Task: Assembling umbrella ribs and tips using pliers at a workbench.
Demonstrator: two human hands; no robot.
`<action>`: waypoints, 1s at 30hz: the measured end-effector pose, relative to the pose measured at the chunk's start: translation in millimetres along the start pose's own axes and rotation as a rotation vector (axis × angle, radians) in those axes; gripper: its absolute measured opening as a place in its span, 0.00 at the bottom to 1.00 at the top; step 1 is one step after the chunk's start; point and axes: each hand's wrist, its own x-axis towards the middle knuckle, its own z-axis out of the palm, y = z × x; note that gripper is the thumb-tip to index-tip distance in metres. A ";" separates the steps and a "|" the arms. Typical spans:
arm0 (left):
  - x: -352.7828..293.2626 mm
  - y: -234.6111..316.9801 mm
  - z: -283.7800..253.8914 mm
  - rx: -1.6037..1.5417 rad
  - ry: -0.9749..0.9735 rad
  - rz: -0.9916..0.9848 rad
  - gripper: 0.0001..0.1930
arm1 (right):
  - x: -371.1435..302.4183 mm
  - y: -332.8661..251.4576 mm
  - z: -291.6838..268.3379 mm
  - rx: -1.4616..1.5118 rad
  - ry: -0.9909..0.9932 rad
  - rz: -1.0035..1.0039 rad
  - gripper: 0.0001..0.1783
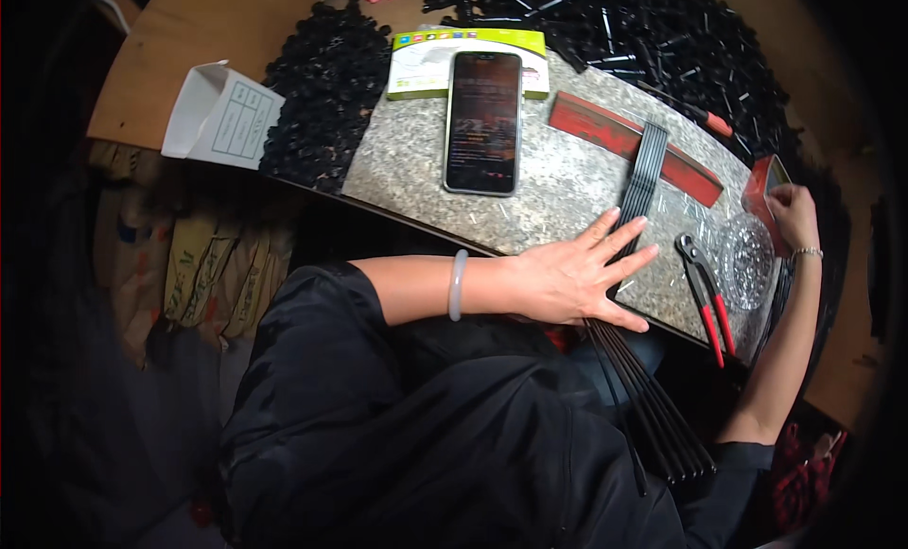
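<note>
My left hand (577, 275) lies spread flat over a row of thin black rods (645, 166). The rods run side by side across a worn red bar (591, 123), and their near ends fan out past the table edge over my lap. At the right, my right hand (796, 218) has its fingers bent at the opening of a small red box (759, 194); the fingertips are partly hidden there. Just below that box sits a clear round dish (747, 261). Between the dish and the rods lie pincers (705, 298) with red handles.
A phone (484, 123) leans over a green and white box (421, 65) on the speckled stone slab (397, 161). Heaps of small black parts (317, 86) and black tubes (653, 29) border it. A white carton (222, 114) stands left. A red-handled tool (719, 123) lies far right.
</note>
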 end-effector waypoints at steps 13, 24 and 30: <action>-1.1 -0.7 -2.1 -0.012 -0.010 -0.013 0.31 | -3.7 -12.1 2.8 0.041 -0.026 0.015 0.07; -0.5 0.8 -1.3 -0.005 0.006 -0.041 0.33 | -4.5 -77.6 -5.9 0.297 0.251 -0.187 0.07; 3.7 3.7 -4.6 0.027 -0.005 -0.048 0.37 | 7.3 -163.3 33.5 0.480 -0.120 -0.226 0.10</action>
